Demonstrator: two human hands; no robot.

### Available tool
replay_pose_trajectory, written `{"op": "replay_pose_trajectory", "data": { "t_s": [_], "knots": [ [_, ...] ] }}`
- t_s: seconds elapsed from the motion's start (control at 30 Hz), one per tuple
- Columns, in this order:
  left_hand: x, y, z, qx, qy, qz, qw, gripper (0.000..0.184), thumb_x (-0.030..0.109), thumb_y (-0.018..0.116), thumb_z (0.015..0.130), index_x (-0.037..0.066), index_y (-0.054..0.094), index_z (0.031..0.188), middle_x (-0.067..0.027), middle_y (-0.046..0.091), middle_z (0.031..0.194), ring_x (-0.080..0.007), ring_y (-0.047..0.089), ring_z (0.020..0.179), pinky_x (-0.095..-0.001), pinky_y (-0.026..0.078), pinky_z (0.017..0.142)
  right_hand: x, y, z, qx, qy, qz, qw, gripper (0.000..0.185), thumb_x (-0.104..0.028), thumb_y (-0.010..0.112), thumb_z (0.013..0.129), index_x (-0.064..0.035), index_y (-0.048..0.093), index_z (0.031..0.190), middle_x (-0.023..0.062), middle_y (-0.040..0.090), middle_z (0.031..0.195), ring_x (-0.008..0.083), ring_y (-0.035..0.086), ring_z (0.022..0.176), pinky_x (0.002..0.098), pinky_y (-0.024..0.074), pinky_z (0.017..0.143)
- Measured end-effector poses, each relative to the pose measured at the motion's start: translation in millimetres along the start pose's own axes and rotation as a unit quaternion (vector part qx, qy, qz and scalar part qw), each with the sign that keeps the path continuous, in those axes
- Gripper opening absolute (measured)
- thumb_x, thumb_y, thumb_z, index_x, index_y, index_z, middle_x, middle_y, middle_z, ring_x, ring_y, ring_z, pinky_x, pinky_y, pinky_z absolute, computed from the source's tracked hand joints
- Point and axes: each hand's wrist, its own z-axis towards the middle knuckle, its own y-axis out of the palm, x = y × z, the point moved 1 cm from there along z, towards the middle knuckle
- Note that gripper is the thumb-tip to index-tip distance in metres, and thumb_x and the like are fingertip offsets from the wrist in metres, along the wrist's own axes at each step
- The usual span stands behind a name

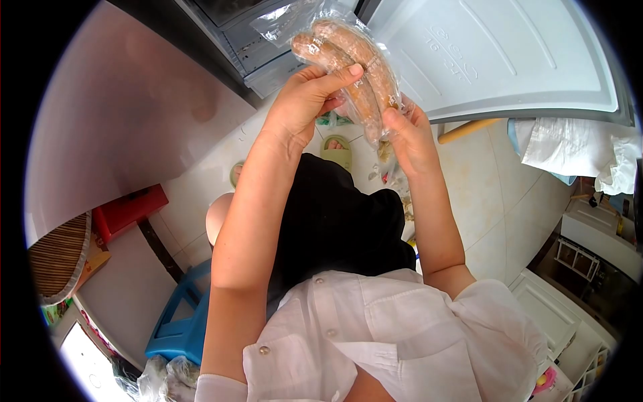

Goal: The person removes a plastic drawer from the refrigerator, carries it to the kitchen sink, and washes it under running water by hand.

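top centre, left hand (pixel 301 100) and right hand (pixel 412 141) both pinching the bagged sausages (pixel 375 63), open fridge door (pixel 502 53) at upper right!

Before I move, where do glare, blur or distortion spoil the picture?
Head view: strong fisheye bend, black at the corners, the door edge bowed. Head view: small glints on the bag break up the sausages; left hand and right hand look fairly sharp. Head view: a patch at lower left is blown out white.
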Motion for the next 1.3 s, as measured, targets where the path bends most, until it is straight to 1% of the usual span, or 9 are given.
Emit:
{"op": "replay_pose_trajectory", "data": {
  "t_s": [0.03,0.13,0.43,0.53,0.73,0.83,1.03,1.23,1.3],
  "knots": [
    [0.3,0.3,-0.2,-0.001,0.001,0.001,1.0,0.036,0.036,0.077,0.073,0.01,0.062,0.092,0.0024,0.061,0.084,-0.0053,0.054,0.078,-0.0208,0.044,0.076,0.2,-1.9,0.1,-0.009,0.008,0.004,1.0,0.052,-0.019,0.066,0.082,0.0052,0.046,0.124,0.0094,0.059,0.113,0.0158,0.055,0.104,0.03,0.0416,0.091],
    [0.8,1.3,0.0,0.007,0.001,0.016,1.0,0.037,0.037,0.077,0.072,0.01,0.062,0.093,0.002,0.061,0.085,-0.0056,0.054,0.079,-0.0209,0.044,0.076,-5.5,3.9,-1.2,0.006,0.012,-0.011,1.0,0.045,-0.022,0.07,0.079,0.0016,0.056,0.115,0.0063,0.062,0.103,0.0137,0.055,0.097,0.0309,0.0403,0.089],
    [3.0,3.4,-1.8,-0.012,-0.009,-0.002,1.0,0.036,0.035,0.076,0.073,0.01,0.061,0.094,0.002,0.062,0.085,-0.0054,0.055,0.081,-0.0209,0.043,0.076,-8.5,5.7,-1.9,0.002,0.002,-0.068,0.998,0.047,-0.026,0.068,0.08,0.0033,0.055,0.116,0.0063,0.062,0.1,0.0124,0.056,0.092,0.0287,0.0416,0.084],
    [0.8,2.3,-0.1,-0.016,-0.006,-0.012,1.0,0.033,0.032,0.075,0.074,0.009,0.062,0.093,0.0018,0.062,0.085,-0.0056,0.056,0.078,-0.0202,0.045,0.074,-10.8,7.7,-4.1,0.003,-0.011,-0.098,0.995,0.046,-0.025,0.066,0.082,0.004,0.055,0.115,0.0072,0.062,0.099,0.0129,0.057,0.088,0.0287,0.0454,0.078],
    [-2.1,1.5,3.9,-0.069,-0.01,-0.032,0.997,0.027,0.024,0.071,0.08,0.004,0.062,0.095,-0.0019,0.064,0.088,-0.0085,0.06,0.077,-0.0216,0.049,0.075,-16.3,12.5,-8.1,0.023,-0.045,-0.058,0.997,0.043,-0.024,0.063,0.083,0.006,0.055,0.114,0.0096,0.062,0.097,0.0134,0.059,0.08,0.0278,0.0505,0.067],
    [-0.9,4.4,1.6,-0.067,-0.012,-0.041,0.997,0.026,0.022,0.07,0.081,0.003,0.062,0.096,-0.0032,0.064,0.09,-0.0089,0.06,0.08,-0.0226,0.05,0.076,-16.4,10.3,-9.1,0.034,-0.049,-0.087,0.994,0.042,-0.024,0.062,0.083,0.0057,0.056,0.113,0.0083,0.063,0.093,0.0126,0.059,0.081,0.0271,0.049,0.069],
    [-2.5,11.1,0.0,-0.052,0.045,-0.023,0.997,0.024,0.021,0.07,0.081,0.005,0.062,0.097,-0.0017,0.064,0.091,-0.0074,0.059,0.081,-0.0204,0.047,0.075,-12.8,5.9,-6.7,0.043,-0.071,-0.142,0.986,0.036,-0.022,0.063,0.084,0.0056,0.06,0.106,0.0049,0.062,0.088,0.0094,0.055,0.077,0.0237,0.0428,0.069],
    [-13.9,15.7,3.0,-0.015,0.084,0.005,0.996,0.02,0.02,0.071,0.081,0.005,0.063,0.092,-0.0007,0.064,0.084,-0.0079,0.058,0.079,-0.022,0.045,0.075,-9.2,3.5,-6.0,0.06,-0.084,-0.16,0.982,0.033,-0.02,0.063,0.084,0.0056,0.06,0.104,0.004,0.061,0.086,0.0088,0.054,0.075,0.0231,0.0417,0.068],
    [-17.6,19.4,3.7,0.002,0.104,-0.012,0.994,0.019,0.02,0.073,0.078,0.005,0.061,0.081,0.0023,0.057,0.072,-0.005,0.047,0.065,-0.0207,0.041,0.062,-8.3,5.5,-8.0,0.065,-0.088,-0.155,0.982,0.031,-0.019,0.063,0.084,0.0055,0.061,0.103,0.0037,0.061,0.085,0.0083,0.053,0.075,0.0229,0.0416,0.068]
  ]
}}
